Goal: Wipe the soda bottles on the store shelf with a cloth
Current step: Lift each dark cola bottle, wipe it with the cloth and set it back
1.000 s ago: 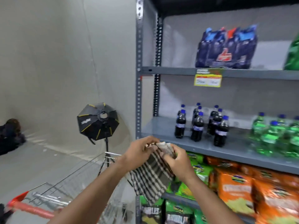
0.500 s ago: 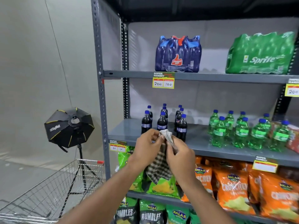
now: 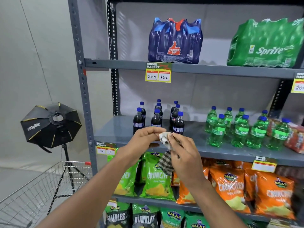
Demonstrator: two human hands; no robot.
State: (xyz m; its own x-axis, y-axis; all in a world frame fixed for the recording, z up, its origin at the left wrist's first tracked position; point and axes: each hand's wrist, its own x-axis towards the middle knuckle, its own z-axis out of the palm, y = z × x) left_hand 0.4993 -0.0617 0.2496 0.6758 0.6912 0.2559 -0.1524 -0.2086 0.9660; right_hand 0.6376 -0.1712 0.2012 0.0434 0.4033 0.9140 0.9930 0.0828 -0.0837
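Note:
Both my hands hold a black-and-white checked cloth (image 3: 165,162) in front of the grey middle shelf (image 3: 213,152). My left hand (image 3: 144,142) pinches its bunched top corner and my right hand (image 3: 184,157) grips it just below, with the rest hanging down between them. Right behind my hands stand several small dark cola bottles (image 3: 157,118) with blue caps, upright in rows. Several green Sprite bottles (image 3: 240,127) stand further right on the same shelf. The cloth touches no bottle.
The top shelf carries a wrapped cola pack (image 3: 175,41) and a green Sprite pack (image 3: 264,43). Chip bags (image 3: 156,178) fill the lower shelves. A wire shopping cart (image 3: 41,191) and a softbox on a stand (image 3: 51,125) are at my left, by the rack's upright post (image 3: 83,96).
My view has swung right and closer to the rack. My hands have gathered the cloth, so less of it hangs down, and they now sit in front of the cola bottles.

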